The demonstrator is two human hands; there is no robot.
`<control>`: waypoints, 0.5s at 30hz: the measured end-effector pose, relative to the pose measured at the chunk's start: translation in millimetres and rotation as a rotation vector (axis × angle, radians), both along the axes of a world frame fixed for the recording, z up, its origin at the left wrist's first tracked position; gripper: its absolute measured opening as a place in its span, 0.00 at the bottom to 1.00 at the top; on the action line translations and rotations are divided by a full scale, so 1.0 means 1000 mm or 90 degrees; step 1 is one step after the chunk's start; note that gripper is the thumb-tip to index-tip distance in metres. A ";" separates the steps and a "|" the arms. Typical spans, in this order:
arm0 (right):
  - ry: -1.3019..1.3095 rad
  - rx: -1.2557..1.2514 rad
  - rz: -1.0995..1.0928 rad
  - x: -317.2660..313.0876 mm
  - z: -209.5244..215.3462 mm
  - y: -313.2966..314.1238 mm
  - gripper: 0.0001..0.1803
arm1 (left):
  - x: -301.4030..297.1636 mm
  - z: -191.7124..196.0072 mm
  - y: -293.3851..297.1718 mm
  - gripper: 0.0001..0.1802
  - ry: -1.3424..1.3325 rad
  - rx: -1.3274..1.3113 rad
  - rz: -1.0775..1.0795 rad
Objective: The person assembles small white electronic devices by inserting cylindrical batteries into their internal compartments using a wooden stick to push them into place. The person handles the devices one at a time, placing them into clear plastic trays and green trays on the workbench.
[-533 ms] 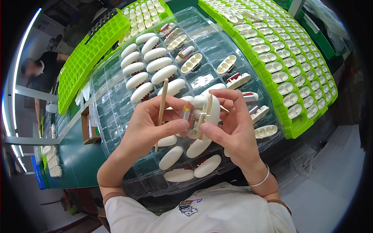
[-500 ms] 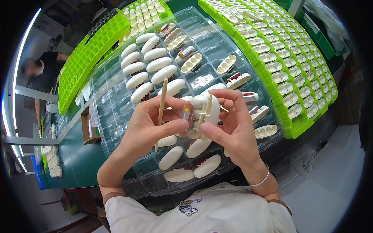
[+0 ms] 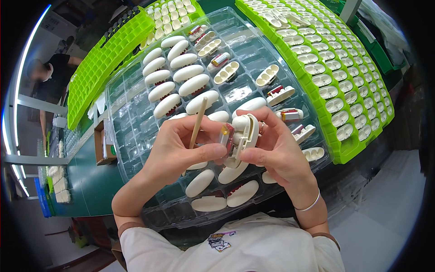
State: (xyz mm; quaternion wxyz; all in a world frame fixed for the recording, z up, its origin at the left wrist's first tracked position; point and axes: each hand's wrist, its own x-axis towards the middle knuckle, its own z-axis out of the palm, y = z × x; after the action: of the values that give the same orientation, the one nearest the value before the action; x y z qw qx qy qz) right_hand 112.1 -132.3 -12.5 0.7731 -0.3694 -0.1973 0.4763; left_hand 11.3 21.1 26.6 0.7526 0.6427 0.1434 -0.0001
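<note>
Casing of white oval plastic (image 3: 248, 138) is clasped by the right grip (image 3: 277, 156), just right of the left grip (image 3: 176, 146), which holds a red-and-silver block (image 3: 225, 135) and thin wooden stick (image 3: 198, 121).

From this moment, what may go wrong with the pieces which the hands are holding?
The small clear-and-red block could slip, because the left hand also holds a thin wooden stick. That stick extends beyond the hand and might knock the glossy white oval shells in the clear plastic tray. The rounded, open cream-white plastic case might twist in the right hand.
</note>
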 end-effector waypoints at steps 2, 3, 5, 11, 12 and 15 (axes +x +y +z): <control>0.000 -0.011 0.014 0.001 0.000 -0.001 0.29 | 0.000 -0.001 0.000 0.16 -0.009 0.004 0.005; 0.002 -0.015 0.021 0.001 0.000 0.000 0.29 | -0.001 -0.003 0.001 0.16 -0.013 0.008 0.008; 0.001 -0.015 0.018 0.001 0.001 0.002 0.28 | -0.001 -0.004 0.002 0.16 -0.008 0.005 0.011; -0.020 0.010 -0.033 -0.005 0.002 0.008 0.27 | 0.000 0.006 0.002 0.14 0.026 -0.043 0.013; -0.022 0.017 -0.043 -0.007 0.001 0.009 0.27 | 0.000 0.004 0.002 0.14 0.019 -0.036 0.028; -0.001 0.018 -0.076 -0.011 -0.001 0.012 0.27 | 0.001 0.000 -0.004 0.14 -0.040 0.000 0.090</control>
State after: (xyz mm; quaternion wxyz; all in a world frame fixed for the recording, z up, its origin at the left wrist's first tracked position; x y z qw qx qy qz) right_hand 101.3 -119.8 -13.7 0.8054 -0.3699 -0.1819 0.4261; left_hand 12.8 17.5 27.0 0.7547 0.6308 0.1645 0.0734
